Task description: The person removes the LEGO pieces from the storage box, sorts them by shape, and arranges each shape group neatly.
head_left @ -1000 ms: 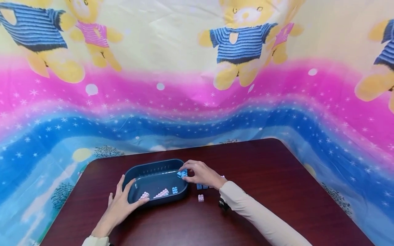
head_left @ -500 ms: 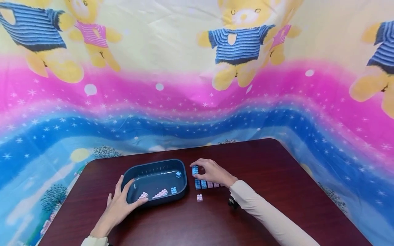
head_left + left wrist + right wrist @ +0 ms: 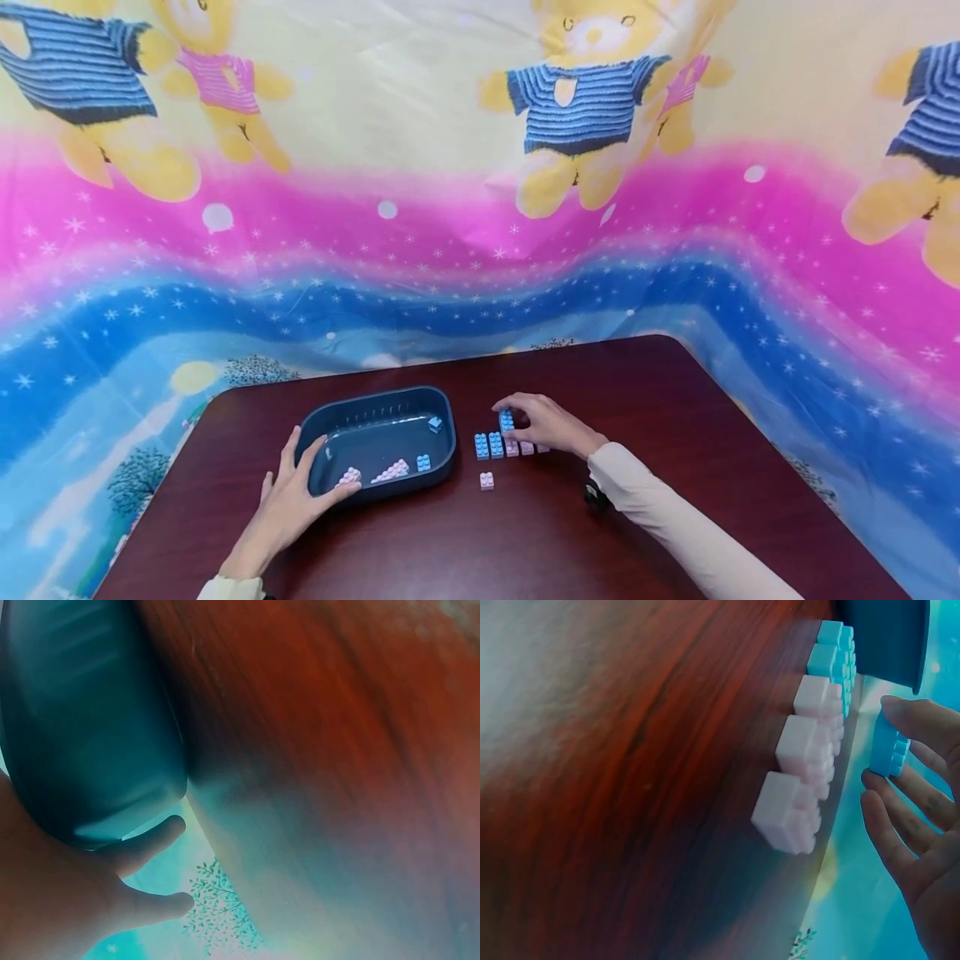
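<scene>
My right hand (image 3: 553,425) pinches a blue toy building brick (image 3: 507,419) between thumb and fingertips, just behind a row of bricks in the head view. The right wrist view shows this blue brick (image 3: 889,746) raised off the table, studs toward the palm. The row has two blue bricks (image 3: 481,446) at its left end and three pink bricks (image 3: 527,447) to their right, partly under my hand. My left hand (image 3: 279,500) rests with spread fingers at the left end of a dark blue-grey tray (image 3: 384,407), its thumb over the front rim.
Inside the tray lie pink bricks (image 3: 392,472) along the front, a small blue brick (image 3: 423,462) and another blue brick (image 3: 435,425) at the right. A small pink brick (image 3: 487,481) sits in front of the row. Patterned cloth (image 3: 450,317) hangs behind the brown table (image 3: 600,367).
My right hand has lifted a blue brick out of the tray and carried it right, past the left end of the row. The left hand has stayed at the tray.
</scene>
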The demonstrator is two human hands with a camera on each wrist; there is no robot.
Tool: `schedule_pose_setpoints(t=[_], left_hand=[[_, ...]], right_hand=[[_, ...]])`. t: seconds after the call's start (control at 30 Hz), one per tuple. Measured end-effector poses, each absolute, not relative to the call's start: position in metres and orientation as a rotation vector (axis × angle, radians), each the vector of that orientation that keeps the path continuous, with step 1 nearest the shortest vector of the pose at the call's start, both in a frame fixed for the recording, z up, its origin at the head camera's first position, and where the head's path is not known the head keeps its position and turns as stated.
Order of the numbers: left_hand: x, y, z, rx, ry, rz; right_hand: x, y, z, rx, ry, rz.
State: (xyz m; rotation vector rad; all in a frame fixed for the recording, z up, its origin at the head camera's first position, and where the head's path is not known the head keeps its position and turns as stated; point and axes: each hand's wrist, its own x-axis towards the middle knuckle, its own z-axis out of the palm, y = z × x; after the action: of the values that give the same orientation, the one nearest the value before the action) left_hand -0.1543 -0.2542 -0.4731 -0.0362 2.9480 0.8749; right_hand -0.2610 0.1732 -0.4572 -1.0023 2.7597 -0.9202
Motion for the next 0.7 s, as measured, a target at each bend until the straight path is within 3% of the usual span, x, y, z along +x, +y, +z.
schedule_pose_setpoints(t=[0.7], left_hand=[[-0.154, -0.254, -0.471, -0.018, 2.941, 0.874]], right_hand=[[-0.257, 0.222, -0.472, -1.001, 2.713, -1.037]])
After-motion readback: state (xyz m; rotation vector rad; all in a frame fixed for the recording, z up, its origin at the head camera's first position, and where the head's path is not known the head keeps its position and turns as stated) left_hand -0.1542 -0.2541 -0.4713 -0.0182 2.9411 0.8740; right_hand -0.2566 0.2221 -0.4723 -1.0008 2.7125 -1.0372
